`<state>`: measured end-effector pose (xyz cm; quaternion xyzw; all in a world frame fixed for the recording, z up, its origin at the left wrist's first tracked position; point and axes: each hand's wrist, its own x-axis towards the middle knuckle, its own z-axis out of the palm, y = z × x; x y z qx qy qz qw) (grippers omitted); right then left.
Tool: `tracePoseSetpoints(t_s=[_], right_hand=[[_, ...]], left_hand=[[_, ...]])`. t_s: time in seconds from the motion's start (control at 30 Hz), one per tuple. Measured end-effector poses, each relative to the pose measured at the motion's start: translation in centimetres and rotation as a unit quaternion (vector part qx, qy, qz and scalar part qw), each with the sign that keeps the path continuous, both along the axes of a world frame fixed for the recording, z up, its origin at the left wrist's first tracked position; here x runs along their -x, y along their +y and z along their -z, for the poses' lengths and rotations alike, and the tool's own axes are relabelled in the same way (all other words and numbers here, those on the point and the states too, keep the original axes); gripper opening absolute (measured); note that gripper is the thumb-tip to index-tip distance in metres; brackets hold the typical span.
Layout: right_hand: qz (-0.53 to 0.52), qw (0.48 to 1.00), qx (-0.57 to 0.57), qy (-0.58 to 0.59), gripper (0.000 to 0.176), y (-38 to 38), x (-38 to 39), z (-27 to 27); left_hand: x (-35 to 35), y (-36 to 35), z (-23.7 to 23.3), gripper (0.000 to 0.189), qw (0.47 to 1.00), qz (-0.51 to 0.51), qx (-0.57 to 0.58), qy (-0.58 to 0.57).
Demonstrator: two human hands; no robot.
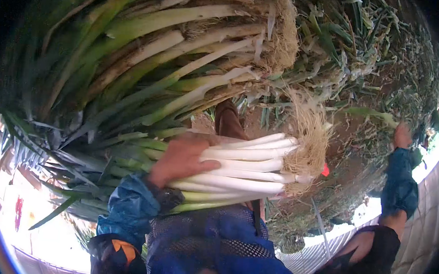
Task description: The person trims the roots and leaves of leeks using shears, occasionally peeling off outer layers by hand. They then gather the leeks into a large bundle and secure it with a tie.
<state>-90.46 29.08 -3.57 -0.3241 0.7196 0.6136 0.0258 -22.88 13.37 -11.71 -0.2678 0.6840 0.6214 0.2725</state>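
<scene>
A bundle of leeks (248, 164) lies across my lap, its clean white stalks side by side and its green tops toward the left. My left hand (185, 157) presses over the stalks with the thumb apart, gripping the bundle. Pale stringy roots (308, 138) hang at the right end of the stalks. Out to the far right, my right hand (403, 135) is closed on a strip of leek leaf (371, 113), which trails to the left. The right fingers are small and partly blurred.
A large heap of soil-stained leeks (185, 48) fills the upper left, roots to the right. Leaf scraps (358, 45) cover the ground (355, 131) at upper right. A brown post-like thing (228, 118) shows behind the bundle. Something red (325, 169) lies by the roots.
</scene>
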Motion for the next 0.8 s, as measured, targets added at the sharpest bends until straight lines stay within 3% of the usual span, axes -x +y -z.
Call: tracePoseSetpoints(t_s=[0.03, 0.1, 0.13, 0.2, 0.23, 0.27, 0.3, 0.37, 0.47, 0.5, 0.6, 0.67, 0.73, 0.77, 0.8], right_hand=[[-0.075, 0.991, 0.052, -0.101, 0.055, -2.5, -2.2, 1.0], [-0.239, 0.920, 0.101, -0.295, 0.058, -7.9, -7.2, 3.0], [-0.247, 0.860, 0.172, -0.412, 0.055, -10.9, -14.3, 3.9], [-0.256, 0.689, 0.239, -0.635, 0.050, -17.0, -28.7, 5.7], [-0.139, 0.729, 0.120, -0.659, 0.050, -18.3, -34.7, 6.7], [-0.020, 0.400, 0.282, -0.872, 0.046, -18.6, -38.5, 8.1], [-0.259, 0.574, 0.195, -0.752, 0.043, -18.9, -43.4, 8.9], [-0.320, 0.588, 0.161, -0.725, 0.040, -18.1, -49.2, 11.6], [-0.294, 0.586, 0.162, -0.738, 0.038, -18.8, -52.3, 15.1], [-0.265, 0.595, 0.127, -0.748, 0.034, -20.9, -52.1, 13.7], [-0.279, 0.575, 0.170, -0.750, 0.027, -22.5, -48.0, 11.0], [-0.229, 0.694, 0.226, -0.643, 0.024, -20.6, -38.7, 11.2], [-0.195, 0.774, 0.345, -0.493, 0.014, -20.1, -24.3, 9.3], [-0.050, 0.936, 0.199, -0.287, 0.013, -19.2, -19.8, 4.2], [-0.018, 0.975, 0.150, -0.160, 0.013, -18.3, -15.6, 0.3]], left_hand=[[0.1, -0.4, -0.3, 0.058, 0.999, 0.041, -0.020, -0.025], [-0.3, 0.0, -0.1, 0.058, 1.000, 0.007, -0.022, -0.019], [-0.3, 0.3, 0.0, 0.058, 1.000, -0.011, -0.025, -0.012], [-0.1, 0.2, 0.1, 0.058, 0.999, -0.020, -0.032, -0.007], [-0.1, 0.1, -0.1, 0.059, 0.999, -0.021, -0.037, -0.006], [0.0, -0.2, -0.3, 0.057, 0.999, -0.048, -0.010, 0.006], [0.1, -0.3, -0.8, 0.056, 0.997, -0.075, 0.014, 0.018], [-0.2, 0.1, -0.6, 0.056, 0.995, -0.080, 0.055, 0.035], [-0.7, 0.4, -0.3, 0.054, 0.996, -0.052, 0.070, 0.011], [-0.9, 0.5, -0.1, 0.054, 0.997, -0.045, 0.066, 0.005], [-0.9, 0.2, -0.2, 0.054, 0.997, -0.063, 0.036, 0.014], [-1.1, -0.4, -0.9, 0.056, 0.990, -0.132, -0.009, 0.046], [-1.3, -0.5, -0.7, 0.057, 0.993, -0.110, -0.004, 0.035], [-1.6, -0.3, -0.5, 0.058, 0.995, -0.096, -0.003, 0.027], [-1.7, -0.3, -0.3, 0.059, 0.996, -0.089, -0.007, 0.028]])
